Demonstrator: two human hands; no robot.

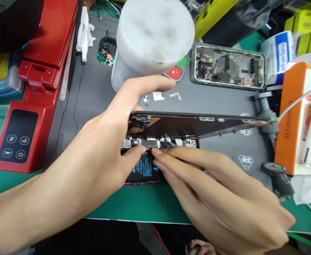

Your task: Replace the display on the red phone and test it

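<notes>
Along the near edge of the green worktop [134, 206], both your hands crowd one opened smartphone [134, 176]. Steady it lightly as you work at the board; hard pressure there would likely strain small parts, and a fingernail could mark the black battery [146, 169] with its blue print.

Your right hand [224, 189] comes in low, thumb and fingers drawn to a narrow point at the board's near edge. Whether the tips pinch something thin or only press, you cannot tell from here.

Your left hand [102, 145] is spread wide: the thumb reaches in beside the right fingertips, while the index finger stretches behind the raised screen [182, 124]. The screen stands steeply tilted over the logic board [150, 143], its left end against the crook of that hand. Keep this angle even, since a slip could tug whatever joins the two halves.

Beyond, on the grey mat [219, 102], small metal plates [158, 96] lie loose near a white container [155, 32]; mind that your outstretched index finger doesn't brush them.
</notes>
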